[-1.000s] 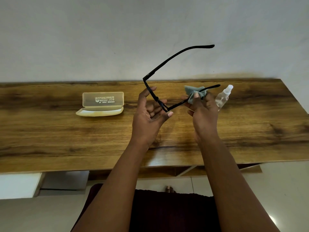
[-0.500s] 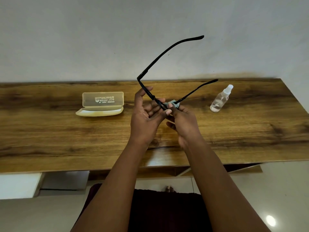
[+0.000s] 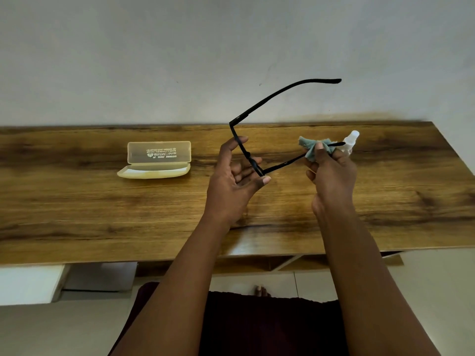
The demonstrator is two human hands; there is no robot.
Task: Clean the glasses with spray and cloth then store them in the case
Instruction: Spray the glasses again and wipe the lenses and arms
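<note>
Gripping one black thin-framed glasses (image 3: 257, 111) front between thumb and fingers, the left hand (image 3: 231, 191) steadies it; the right hand (image 3: 331, 181) pinches one crumpled teal cloth (image 3: 309, 147) round a temple arm, beside one clear spray bottle (image 3: 350, 142) and one open translucent case (image 3: 156, 160).

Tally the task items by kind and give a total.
Glasses: 1
Cloth: 1
Spray bottle: 1
Case: 1
Total: 4

Home room, wooden desk (image 3: 77, 214), plain wall (image 3: 128, 60), tiled floor (image 3: 424, 278)
</note>
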